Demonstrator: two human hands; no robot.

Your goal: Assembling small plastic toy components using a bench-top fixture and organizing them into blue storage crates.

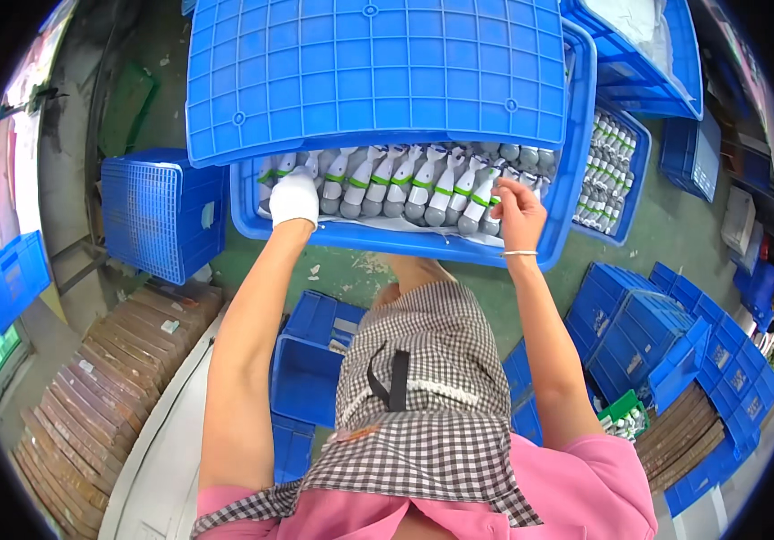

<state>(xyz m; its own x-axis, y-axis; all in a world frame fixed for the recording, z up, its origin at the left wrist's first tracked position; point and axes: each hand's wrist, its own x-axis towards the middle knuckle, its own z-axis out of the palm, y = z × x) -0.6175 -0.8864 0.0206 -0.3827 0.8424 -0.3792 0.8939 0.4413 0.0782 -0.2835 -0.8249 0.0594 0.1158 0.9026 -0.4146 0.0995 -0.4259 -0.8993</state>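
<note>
A row of grey-and-white pin-shaped pieces (419,184) with rounded grey ends and green bands lies side by side in a large blue crate (387,241). My left hand (296,195), in a white glove, reaches into the crate at the row's left end, over the pieces there; its fingertips are hidden. At the right end my bare right hand (520,214) has its fingers curled together beside the last banded piece. What they hold, if anything, cannot be made out. A blue gridded crate (373,72) covers the far part of the crate.
A second crate of similar pieces (605,171) stands to the right on the green floor. Blue crates (162,216) stand at the left, with others at the lower right (639,324). An open blue bin (304,378) sits by my legs. Stacked brown boards (121,378) lie lower left.
</note>
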